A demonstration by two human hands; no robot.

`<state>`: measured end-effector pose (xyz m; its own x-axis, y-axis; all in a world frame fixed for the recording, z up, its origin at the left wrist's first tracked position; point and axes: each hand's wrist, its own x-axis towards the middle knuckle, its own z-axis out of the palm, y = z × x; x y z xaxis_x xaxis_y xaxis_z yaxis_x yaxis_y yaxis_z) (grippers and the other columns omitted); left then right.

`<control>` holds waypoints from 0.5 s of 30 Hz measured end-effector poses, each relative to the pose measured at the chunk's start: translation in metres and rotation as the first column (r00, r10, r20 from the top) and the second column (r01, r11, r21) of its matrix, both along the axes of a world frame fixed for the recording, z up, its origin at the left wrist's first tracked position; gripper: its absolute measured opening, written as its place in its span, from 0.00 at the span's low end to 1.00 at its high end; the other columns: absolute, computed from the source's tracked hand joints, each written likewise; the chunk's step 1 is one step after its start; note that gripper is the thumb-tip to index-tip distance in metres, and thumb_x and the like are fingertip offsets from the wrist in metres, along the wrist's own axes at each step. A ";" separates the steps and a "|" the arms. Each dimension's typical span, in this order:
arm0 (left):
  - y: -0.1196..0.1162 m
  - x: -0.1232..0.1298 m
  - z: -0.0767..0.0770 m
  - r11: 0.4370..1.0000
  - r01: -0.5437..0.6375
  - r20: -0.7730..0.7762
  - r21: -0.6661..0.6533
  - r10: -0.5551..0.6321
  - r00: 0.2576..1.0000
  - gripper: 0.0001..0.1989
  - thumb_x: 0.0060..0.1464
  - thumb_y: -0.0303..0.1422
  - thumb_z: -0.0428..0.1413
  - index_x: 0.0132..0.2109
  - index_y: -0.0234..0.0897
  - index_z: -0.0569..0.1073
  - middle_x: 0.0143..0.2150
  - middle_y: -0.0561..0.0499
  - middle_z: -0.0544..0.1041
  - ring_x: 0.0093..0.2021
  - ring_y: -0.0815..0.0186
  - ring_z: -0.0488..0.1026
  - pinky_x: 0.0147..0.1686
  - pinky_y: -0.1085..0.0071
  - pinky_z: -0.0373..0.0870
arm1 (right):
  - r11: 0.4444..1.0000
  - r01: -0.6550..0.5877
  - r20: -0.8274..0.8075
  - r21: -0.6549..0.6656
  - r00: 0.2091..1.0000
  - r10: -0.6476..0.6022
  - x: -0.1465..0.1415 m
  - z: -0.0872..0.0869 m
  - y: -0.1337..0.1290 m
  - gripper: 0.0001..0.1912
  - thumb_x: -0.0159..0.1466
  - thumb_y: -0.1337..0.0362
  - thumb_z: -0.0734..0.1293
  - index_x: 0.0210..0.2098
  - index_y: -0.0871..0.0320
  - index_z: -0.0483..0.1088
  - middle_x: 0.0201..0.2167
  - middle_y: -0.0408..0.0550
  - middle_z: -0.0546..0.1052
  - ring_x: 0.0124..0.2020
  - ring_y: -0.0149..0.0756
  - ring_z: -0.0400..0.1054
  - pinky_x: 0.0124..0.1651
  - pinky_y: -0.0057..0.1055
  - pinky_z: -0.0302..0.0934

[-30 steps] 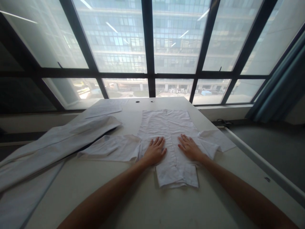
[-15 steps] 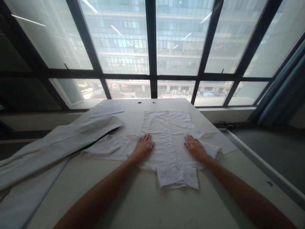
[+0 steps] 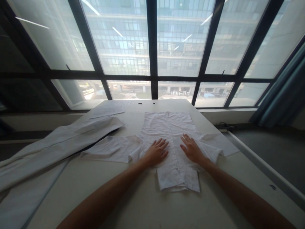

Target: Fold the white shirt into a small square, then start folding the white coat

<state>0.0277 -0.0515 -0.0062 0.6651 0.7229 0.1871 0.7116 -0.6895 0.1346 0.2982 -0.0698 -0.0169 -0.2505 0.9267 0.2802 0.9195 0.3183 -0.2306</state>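
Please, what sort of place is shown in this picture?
Probably an office or workroom above ground: dark-framed windows face another building, and a white garment lies on a white table.

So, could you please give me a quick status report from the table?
Left grip and right grip open, palms down on white garment. Garment spread out, wrinkled. Possible obstacle: other white cloth at left, close to one sleeve.

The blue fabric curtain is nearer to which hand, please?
The right hand: it rests on the white cloth garment, left of the curtain; the left hand rests there too, farther left.
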 end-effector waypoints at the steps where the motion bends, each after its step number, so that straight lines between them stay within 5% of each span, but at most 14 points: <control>1: -0.001 0.001 -0.001 0.999 0.031 -0.007 -0.018 -0.031 0.999 0.29 0.70 0.46 0.42 0.72 0.41 0.58 0.74 0.44 0.55 0.74 0.54 0.48 0.70 0.50 0.46 | 0.996 -0.084 -0.009 -0.002 0.996 0.084 -0.006 0.002 -0.004 0.29 0.74 0.57 0.54 0.71 0.61 0.55 0.73 0.58 0.52 0.75 0.43 0.39 0.72 0.49 0.38; 6: 0.000 0.000 -0.005 0.998 0.041 -0.010 -0.050 -0.041 0.999 0.28 0.71 0.46 0.41 0.72 0.46 0.57 0.75 0.46 0.53 0.74 0.56 0.48 0.70 0.49 0.45 | 0.895 -0.412 0.009 -0.170 0.908 0.419 -0.018 0.008 -0.018 0.32 0.73 0.53 0.57 0.73 0.53 0.49 0.75 0.51 0.44 0.75 0.41 0.33 0.73 0.50 0.33; 15: -0.012 0.001 0.005 0.996 0.093 -0.011 -0.014 -0.094 0.996 0.26 0.70 0.42 0.45 0.71 0.43 0.59 0.74 0.46 0.55 0.74 0.54 0.49 0.70 0.49 0.46 | 0.873 -0.441 -0.024 -0.207 0.895 0.446 -0.005 0.006 -0.015 0.35 0.72 0.53 0.58 0.75 0.55 0.44 0.75 0.52 0.46 0.75 0.42 0.36 0.74 0.50 0.32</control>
<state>0.0287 -0.0637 -0.0012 0.7320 0.6598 0.1699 0.6457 -0.7514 0.1361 0.2929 -0.0852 -0.0112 -0.6530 0.7522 0.0880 0.6986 0.6431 -0.3136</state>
